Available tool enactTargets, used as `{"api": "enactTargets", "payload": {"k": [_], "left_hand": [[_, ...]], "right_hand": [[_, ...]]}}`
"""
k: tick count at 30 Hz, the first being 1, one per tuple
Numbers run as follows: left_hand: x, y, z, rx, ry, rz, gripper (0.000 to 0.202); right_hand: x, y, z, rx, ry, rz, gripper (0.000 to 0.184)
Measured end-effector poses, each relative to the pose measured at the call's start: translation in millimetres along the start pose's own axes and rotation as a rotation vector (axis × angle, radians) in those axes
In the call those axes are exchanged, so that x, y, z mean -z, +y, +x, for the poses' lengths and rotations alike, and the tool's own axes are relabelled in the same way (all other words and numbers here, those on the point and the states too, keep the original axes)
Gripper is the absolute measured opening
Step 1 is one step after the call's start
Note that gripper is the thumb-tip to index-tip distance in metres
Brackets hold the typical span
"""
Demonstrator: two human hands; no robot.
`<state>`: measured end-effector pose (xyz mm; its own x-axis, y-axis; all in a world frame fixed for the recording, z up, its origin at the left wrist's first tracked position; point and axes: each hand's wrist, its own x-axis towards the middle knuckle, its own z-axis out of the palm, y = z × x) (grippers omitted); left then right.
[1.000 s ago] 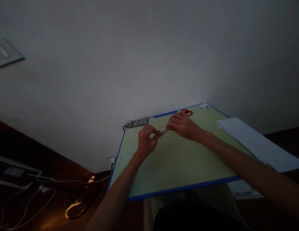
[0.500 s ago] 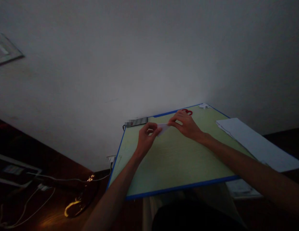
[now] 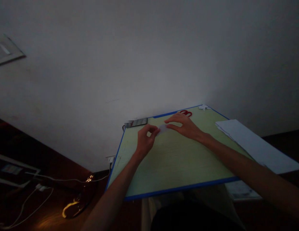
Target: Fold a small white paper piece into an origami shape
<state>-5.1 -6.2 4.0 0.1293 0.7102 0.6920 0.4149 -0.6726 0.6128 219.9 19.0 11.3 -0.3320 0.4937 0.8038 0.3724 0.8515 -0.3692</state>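
Note:
Between thumb and fingers, my left hand (image 3: 145, 141) pinches a small piece of white paper (image 3: 162, 129) above the pale green tabletop (image 3: 178, 163). My right hand (image 3: 187, 127) is at the paper's right side, its thumb by the edge and its index finger raised apart from the thumb. The paper looks slightly blurred, so its exact folds cannot be made out. Just behind my right hand lie red-handled scissors (image 3: 188, 113), their blades hidden by the fingers.
A dark phone-like device (image 3: 140, 122) lies at the back left edge. White paper scraps (image 3: 203, 107) sit in the far right corner. A stack of white sheets (image 3: 255, 144) overhangs the right edge. The wall (image 3: 149, 64) stands directly behind; cables (image 3: 65, 180) run at lower left.
My right hand's pinch on the paper has opened, index finger lifting away from the thumb. The paper has turned a little in my left hand, which keeps its pinch.

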Motion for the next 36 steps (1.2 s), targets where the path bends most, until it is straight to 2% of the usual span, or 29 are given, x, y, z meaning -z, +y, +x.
{"api": "enactTargets", "payload": {"k": [3,7,13,18,25,28,32,34,36], "left_hand": [[0.4,4.4,-1.9,-0.193,-0.054,0.138,0.012],[-0.1,7.9,-4.4,-0.311,-0.095,0.235,0.012],[0.3,9.7,-4.4,-0.347,-0.089,0.217,0.008],[3.6,10.4,-2.5,-0.332,-0.106,0.197,0.007],[8.9,8.9,4.1,-0.372,-0.096,0.235,0.011],[11.0,4.8,5.0,-0.367,-0.070,0.279,0.012],[13.7,-5.8,5.4,-0.318,-0.010,0.296,0.013],[14.3,-9.8,5.7,-0.242,0.027,0.273,0.011],[14.0,-11.1,5.9,-0.208,0.044,0.234,0.006]], "right_hand": [[-3.3,-4.2,-1.0,0.063,-0.041,-0.042,0.019],[-6.9,-8.7,-2.5,0.111,-0.074,-0.053,0.016],[-7.1,-11.7,-3.2,0.142,-0.058,-0.029,0.013],[-4.5,-14.3,-2.4,0.137,-0.097,-0.025,0.009],[-0.6,-14.4,2.1,0.088,0.000,0.032,0.010],[6.8,-10.7,4.3,-0.013,0.053,0.056,0.012],[25.8,4.5,7.5,-0.304,0.258,0.145,0.015],[30.8,11.9,8.8,-0.397,0.277,0.229,0.018],[28.4,15.8,9.1,-0.496,0.225,0.328,0.019]]}}
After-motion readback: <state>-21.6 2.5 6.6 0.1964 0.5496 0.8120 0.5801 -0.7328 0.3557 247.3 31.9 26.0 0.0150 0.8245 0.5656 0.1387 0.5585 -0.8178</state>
